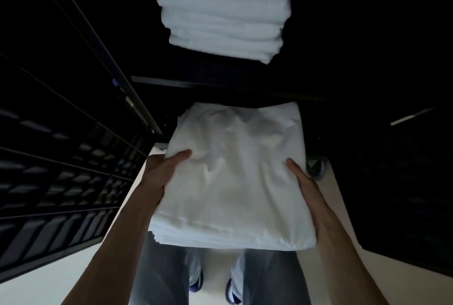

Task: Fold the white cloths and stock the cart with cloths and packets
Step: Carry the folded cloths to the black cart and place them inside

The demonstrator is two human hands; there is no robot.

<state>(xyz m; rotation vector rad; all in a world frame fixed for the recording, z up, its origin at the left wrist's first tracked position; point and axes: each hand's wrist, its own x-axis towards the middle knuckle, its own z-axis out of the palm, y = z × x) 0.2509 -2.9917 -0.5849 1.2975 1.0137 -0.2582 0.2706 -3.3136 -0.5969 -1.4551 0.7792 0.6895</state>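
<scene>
A thick stack of folded white cloths [235,177] hangs in front of me, above my legs. My left hand [161,172] grips its left edge, thumb on top and fingers hidden beneath. At the right edge my right hand [302,177] holds it the same way. The far end of the stack reaches over the dark cart shelf edge [220,84]. Farther back, on a dark cart surface, stands a tall pile of folded white towels [225,10]. No packets are visible.
A dark rack with several shelves and bins [61,169] runs along the left. A dark cabinet or cart side [392,182] fills the right. The pale floor [73,280] and a cart wheel [316,167] show below; my feet stand at the bottom centre.
</scene>
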